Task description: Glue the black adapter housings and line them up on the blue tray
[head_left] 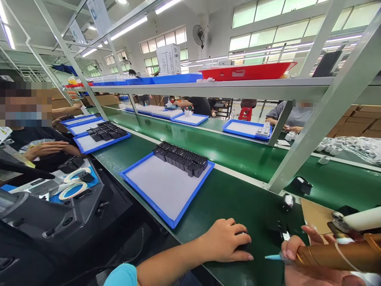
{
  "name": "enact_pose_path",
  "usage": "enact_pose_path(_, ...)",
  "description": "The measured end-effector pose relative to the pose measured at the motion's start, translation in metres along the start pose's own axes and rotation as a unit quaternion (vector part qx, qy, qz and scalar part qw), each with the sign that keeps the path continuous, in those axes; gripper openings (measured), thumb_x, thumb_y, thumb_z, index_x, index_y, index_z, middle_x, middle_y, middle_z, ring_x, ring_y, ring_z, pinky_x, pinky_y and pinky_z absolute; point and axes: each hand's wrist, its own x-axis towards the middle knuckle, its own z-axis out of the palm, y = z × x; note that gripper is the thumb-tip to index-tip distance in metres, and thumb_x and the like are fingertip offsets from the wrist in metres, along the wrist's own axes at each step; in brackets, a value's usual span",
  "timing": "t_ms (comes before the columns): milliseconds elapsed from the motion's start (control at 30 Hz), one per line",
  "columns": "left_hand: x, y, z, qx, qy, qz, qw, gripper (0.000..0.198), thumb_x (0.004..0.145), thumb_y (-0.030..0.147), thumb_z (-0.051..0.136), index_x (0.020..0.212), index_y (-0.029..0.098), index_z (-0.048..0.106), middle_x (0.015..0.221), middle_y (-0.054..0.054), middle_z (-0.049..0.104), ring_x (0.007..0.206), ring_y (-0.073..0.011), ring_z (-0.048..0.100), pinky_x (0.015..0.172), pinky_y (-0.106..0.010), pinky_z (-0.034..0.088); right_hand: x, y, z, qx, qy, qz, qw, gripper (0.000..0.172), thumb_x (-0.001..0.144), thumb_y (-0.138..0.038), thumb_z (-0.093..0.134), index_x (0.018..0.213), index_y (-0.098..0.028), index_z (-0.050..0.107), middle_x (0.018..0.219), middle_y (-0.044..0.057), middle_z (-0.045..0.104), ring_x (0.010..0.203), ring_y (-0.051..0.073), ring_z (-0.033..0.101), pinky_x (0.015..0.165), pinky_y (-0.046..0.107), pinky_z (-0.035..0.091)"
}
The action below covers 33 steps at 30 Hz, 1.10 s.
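My left hand (224, 241) rests on the green work surface near its front edge, fingers curled round a small black plastic housing (244, 243) that is mostly hidden. In my right hand (312, 270), at the lower right, is a glue dispenser (336, 254) with an amber-brown barrel. Its tapered light-blue nozzle points left, towards my left hand, without touching it. Between and beyond the hands lie a black-and-white plug part (281, 232), a white-and-black one (288, 202) and another black one (302, 185).
A blue-rimmed tray (143, 167) holds rows of black housings (181, 157) along its far side. A slanted metal post (321, 107) rises at the right beside a cardboard piece (315, 216). Black machinery (74, 226) stands left, where a co-worker (44, 147) sits. Red tray (247, 72) sits on the overhead shelf.
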Motion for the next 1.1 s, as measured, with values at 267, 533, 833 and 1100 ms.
enact_pose_path(267,-0.004,0.016,-0.006,0.1,-0.061,-0.004,0.993,0.028,0.094,0.024,0.047,0.122,0.023,0.054,0.121,-0.008,0.059,0.086,-0.0183,0.06,0.063,-0.029,0.045,-0.016,-0.012,0.021,-0.178,-0.115,-0.164,0.963,0.034,0.06,-0.062,0.062,0.086,-0.042,0.071,0.122,-0.001,0.065,0.047,0.016,0.045,0.047,0.044,0.026)
enact_pose_path(533,-0.001,-0.013,-0.025,-0.386,-0.024,-0.17,0.907,0.043,0.093,0.032,0.051,0.136,0.032,0.047,0.117,-0.007,0.06,0.098,-0.0213,0.061,0.084,-0.036,0.052,0.009,-0.008,-0.003,-0.116,-0.186,-0.21,0.953,0.046,0.069,-0.062,0.064,0.099,-0.027,0.067,0.096,0.0,0.067,0.04,0.011,0.051,0.037,0.031,0.038)
enact_pose_path(833,-0.033,-0.055,-0.064,-0.797,0.135,-0.32,0.494,0.053,0.086,0.034,0.062,0.136,0.03,0.044,0.103,-0.004,0.066,0.079,-0.0176,0.068,0.066,-0.031,0.057,-0.001,-0.01,0.001,-0.132,-0.205,-0.225,0.943,0.045,0.074,-0.058,0.064,0.103,-0.024,0.065,0.1,0.001,0.062,0.043,0.009,0.055,0.038,0.028,0.042)
enact_pose_path(1100,-0.079,-0.159,-0.112,-0.181,0.157,-0.4,0.884,0.066,0.087,0.036,0.053,0.148,0.019,0.033,0.13,-0.013,0.058,0.115,-0.0281,0.059,0.103,-0.044,0.045,0.007,-0.011,-0.004,-0.136,-0.216,-0.237,0.937,0.041,0.077,-0.057,0.063,0.104,-0.026,0.065,0.101,0.001,0.063,0.044,0.009,0.056,0.039,0.027,0.042)
